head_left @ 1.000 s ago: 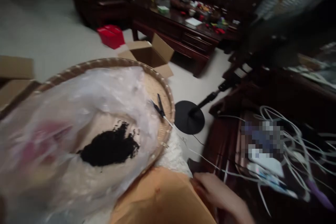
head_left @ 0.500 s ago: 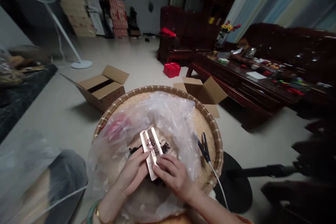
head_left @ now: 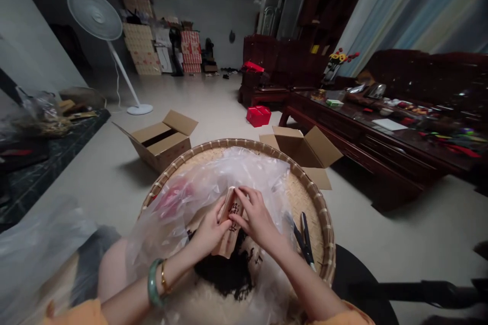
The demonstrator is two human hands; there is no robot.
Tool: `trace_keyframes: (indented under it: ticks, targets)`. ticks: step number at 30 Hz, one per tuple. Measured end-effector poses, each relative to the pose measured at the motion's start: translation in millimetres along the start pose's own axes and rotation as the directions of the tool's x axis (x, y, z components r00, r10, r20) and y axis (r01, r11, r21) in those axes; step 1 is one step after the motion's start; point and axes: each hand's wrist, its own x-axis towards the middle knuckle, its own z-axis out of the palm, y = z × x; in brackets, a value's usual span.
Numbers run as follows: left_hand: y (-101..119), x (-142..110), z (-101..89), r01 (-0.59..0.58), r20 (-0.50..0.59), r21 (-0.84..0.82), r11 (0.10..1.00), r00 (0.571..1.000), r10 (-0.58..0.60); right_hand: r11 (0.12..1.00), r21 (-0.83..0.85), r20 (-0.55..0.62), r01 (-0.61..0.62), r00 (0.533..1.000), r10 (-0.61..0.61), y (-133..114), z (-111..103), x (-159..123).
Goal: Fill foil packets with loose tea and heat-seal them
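Note:
A small light-coloured paper packet with dark brush lettering is held tilted above the basket. My left hand grips its left side, thumb on the front. My right hand pinches it near the upper end on the right. Below the packet lies a dark heap of loose, leaf-like pieces, probably dry tea. The heap rests on a crumpled clear plastic bag inside a round woven bamboo tray. A black clamp-like tool with a pale cord lies at the tray's right side.
Open cardboard boxes stand beyond the tray, one at left and one at right. A white fan is farther left. A dark wooden table runs along the right. A black round base sits beside the tray.
The packet has turned and tilted, and my right hand has moved up to its top end. More of the dark heap shows beneath it. The head view has tilted upward.

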Motion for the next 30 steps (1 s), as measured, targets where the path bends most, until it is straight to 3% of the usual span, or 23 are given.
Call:
trace_keyframes:
  ticks: [4, 8, 12, 19, 24, 30]
  targets:
    - [-17.9, 5.0, 1.1, -0.063, -0.067, 0.111, 0.992, 0.995, 0.070, 0.998, 0.019, -0.107, -0.058, 0.993, 0.059, 9.3, 7.9, -5.2]
    - [-16.0, 13.9, -0.3, -0.141, 0.016, 0.221, 0.965, 0.990, 0.141, 0.992, 0.038, -0.146, -0.119, 0.982, 0.123, 26.3, 8.5, -1.9]
    - [-13.7, 29.5, -4.8, -0.163, 0.117, 0.209, 0.964, 0.983, 0.141, 0.975, 0.116, -0.156, -0.188, 0.966, 0.205, 47.3, 13.9, 7.0]
    - [-33.4, 45.7, -12.2, -0.135, 0.116, 0.182, 0.974, 0.987, 0.115, 0.942, 0.164, -0.123, -0.293, 0.942, 0.314, 61.1, 40.1, 16.0]
    - [-45.8, 44.4, -18.4, -0.161, 0.137, 0.222, 0.962, 0.982, 0.132, 0.938, 0.170, -0.001, -0.303, 0.952, 0.308, 62.9, 44.8, 20.8]
    - [-36.4, 64.0, -47.6, -0.182, 0.213, 0.420, 0.889, 0.972, 0.099, 0.927, 0.226, 0.032, -0.299, 0.953, 0.300, 65.3, 43.5, 34.5]
